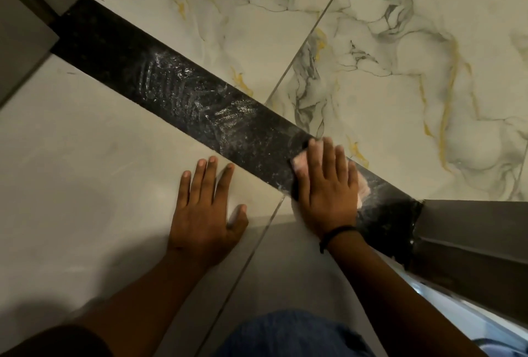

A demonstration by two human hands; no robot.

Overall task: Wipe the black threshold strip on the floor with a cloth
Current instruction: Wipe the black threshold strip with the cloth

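The black threshold strip (183, 91) runs diagonally across the floor from upper left to lower right, with white dusty smears along its middle. My right hand (325, 188) presses flat on a pale pink cloth (364, 185) lying on the strip near its right end; only the cloth's edges show around the fingers. My left hand (205, 208) lies flat with fingers spread on the plain grey tile just below the strip, holding nothing. A black band circles my right wrist.
Marble-patterned tiles (400, 56) lie beyond the strip, plain grey tiles (85, 171) on the near side. A grey door frame (468, 231) meets the strip at the lower right, another frame (25, 28) at the upper left. My blue-clad knee (291, 334) shows at the bottom.
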